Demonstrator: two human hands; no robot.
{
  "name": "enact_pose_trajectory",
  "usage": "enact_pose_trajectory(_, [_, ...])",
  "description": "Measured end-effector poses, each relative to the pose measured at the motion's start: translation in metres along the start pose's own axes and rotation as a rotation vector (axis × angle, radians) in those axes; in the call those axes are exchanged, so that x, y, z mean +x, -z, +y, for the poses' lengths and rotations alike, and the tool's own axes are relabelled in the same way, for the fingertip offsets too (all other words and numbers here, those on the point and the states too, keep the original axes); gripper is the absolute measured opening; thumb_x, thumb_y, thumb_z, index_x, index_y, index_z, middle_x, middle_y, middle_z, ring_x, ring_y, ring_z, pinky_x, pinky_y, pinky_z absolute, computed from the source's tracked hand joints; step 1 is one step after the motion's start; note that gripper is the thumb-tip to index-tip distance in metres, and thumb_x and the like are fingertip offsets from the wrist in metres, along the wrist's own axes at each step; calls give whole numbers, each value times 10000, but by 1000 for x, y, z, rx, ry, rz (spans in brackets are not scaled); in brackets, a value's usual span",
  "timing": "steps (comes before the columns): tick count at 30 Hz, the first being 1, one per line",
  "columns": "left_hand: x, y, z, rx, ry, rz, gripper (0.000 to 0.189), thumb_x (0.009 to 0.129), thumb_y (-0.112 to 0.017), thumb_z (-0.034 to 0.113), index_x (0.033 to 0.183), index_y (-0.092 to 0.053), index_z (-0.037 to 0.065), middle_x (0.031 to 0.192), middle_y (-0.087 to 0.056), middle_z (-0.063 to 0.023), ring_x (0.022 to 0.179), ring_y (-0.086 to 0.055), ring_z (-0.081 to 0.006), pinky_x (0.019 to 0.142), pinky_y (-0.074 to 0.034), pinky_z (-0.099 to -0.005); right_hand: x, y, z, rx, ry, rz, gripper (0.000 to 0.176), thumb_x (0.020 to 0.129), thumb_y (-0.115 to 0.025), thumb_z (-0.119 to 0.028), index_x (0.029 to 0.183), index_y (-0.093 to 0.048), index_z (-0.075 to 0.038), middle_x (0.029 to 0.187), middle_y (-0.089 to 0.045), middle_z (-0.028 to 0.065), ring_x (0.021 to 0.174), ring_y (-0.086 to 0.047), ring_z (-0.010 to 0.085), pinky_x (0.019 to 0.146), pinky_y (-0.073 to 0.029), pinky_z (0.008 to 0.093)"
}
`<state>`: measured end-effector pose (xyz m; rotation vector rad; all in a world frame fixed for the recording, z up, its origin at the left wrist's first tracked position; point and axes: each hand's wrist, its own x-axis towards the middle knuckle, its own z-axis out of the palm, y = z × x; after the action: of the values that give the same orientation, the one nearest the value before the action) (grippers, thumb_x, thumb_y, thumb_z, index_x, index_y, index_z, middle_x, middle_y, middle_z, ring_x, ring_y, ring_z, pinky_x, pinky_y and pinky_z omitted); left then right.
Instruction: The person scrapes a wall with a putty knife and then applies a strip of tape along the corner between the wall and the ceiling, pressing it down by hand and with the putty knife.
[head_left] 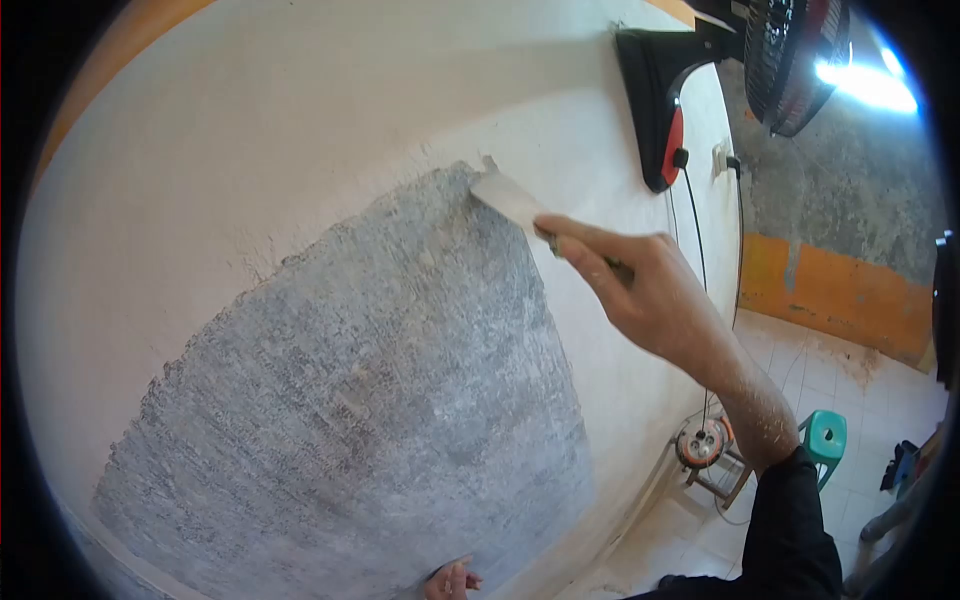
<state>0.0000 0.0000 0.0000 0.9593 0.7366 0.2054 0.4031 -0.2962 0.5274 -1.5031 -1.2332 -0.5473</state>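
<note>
My right hand point(640, 275) grips the handle of a paint scraper point(508, 200), its index finger stretched along the tool toward the blade. The flat blade's edge meets the wall at the upper tip of a rough grey patch point(400, 350), where the pale coating is gone. Around that patch the wall point(330, 120) keeps its off-white paint, with a ragged border and a few dark scratches. Low in the view, my left hand point(452, 582) shows only in part against the grey patch. Its fingers are curled, and whatever they hold, if anything, is hidden.
A black wall fan point(790, 65) hangs at the upper right on its red-and-black bracket point(655, 110), with cords running down. Below, a cable reel point(702, 440) rests on a small wooden stool point(725, 485). Beside my forearm stands a green plastic stool point(825, 438) on the tiled floor.
</note>
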Motion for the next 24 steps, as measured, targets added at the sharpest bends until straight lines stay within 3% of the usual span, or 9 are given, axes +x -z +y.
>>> enact_pose_trajectory(2, [-145,-219,109,432,-617,535,329,888,-597,317,891,-624,-10,748,-635,-140,658,-576,-213,703,-469,-386,-13,12,-5,4,-43,-72,325,952,-497,-282,1194,-605,-94,659,-661,97,413,-450,88,449,-395,270])
enact_pose_trajectory(4, [-188,-271,36,390,-423,501,347,896,-583,318,856,-605,-26,733,-624,-127,650,-573,-215,695,-472,-376,-19,26,-22,-15,-139,-185,322,955,-489,-271,1188,-606,-80,632,-650,98,420,-450,90,456,-392,276])
enact_pose_trajectory(6, [-173,-268,52,417,-476,502,359,902,-571,312,816,-597,-36,711,-617,-118,640,-570,-214,688,-472,-367,-12,29,-31,-31,-207,-203,314,956,-483,-249,1171,-613,-61,650,-654,117,420,-452,95,460,-400,282])
enact_pose_trajectory(8, [-163,-258,60,398,-519,556,367,905,-562,299,771,-601,-41,684,-613,-113,630,-567,-211,680,-468,-358,-20,12,-11,23,-110,-101,315,955,-484,-248,1168,-615,-56,647,-653,119,418,-456,95,461,-401,283])
enact_pose_trajectory(13, [-146,-237,101,443,-621,549,372,906,-547,267,695,-614,-33,636,-610,-113,589,-556,-202,645,-464,-353,-3,25,-26,45,-224,-167,340,962,-475,-264,1196,-592,-47,950,-677,195,791,-669,185,708,-514,309])
enact_pose_trajectory(14, [-146,-239,102,464,-633,549,373,906,-544,260,683,-615,-31,629,-609,-114,582,-554,-201,638,-464,-353,-10,16,-16,23,-175,-133,341,962,-476,-264,1198,-591,-48,949,-678,192,791,-670,188,708,-514,310])
enact_pose_trajectory(17, [-148,-244,104,468,-637,535,366,907,-539,245,686,-611,-38,628,-608,-107,571,-552,-202,616,-462,-351,-10,4,-11,26,-112,-83,321,959,-478,-238,1201,-593,-60,828,-669,158,555,-576,117,561,-463,291])
enact_pose_trajectory(19, [-147,-242,102,447,-659,549,362,906,-537,238,686,-610,-40,624,-607,-102,568,-550,-199,606,-456,-348,2,12,-30,70,-127,-72,307,951,-485,-212,1185,-599,-49,617,-638,120,451,-512,115,491,-421,300])
enact_pose_trajectory(24, [-142,-239,99,476,-694,530,382,907,-543,259,668,-609,-31,606,-599,-96,551,-543,-189,591,-448,-343,-3,1,-16,93,-39,-16,310,954,-474,-218,1190,-599,-61,611,-625,136,478,-536,138,527,-437,304])
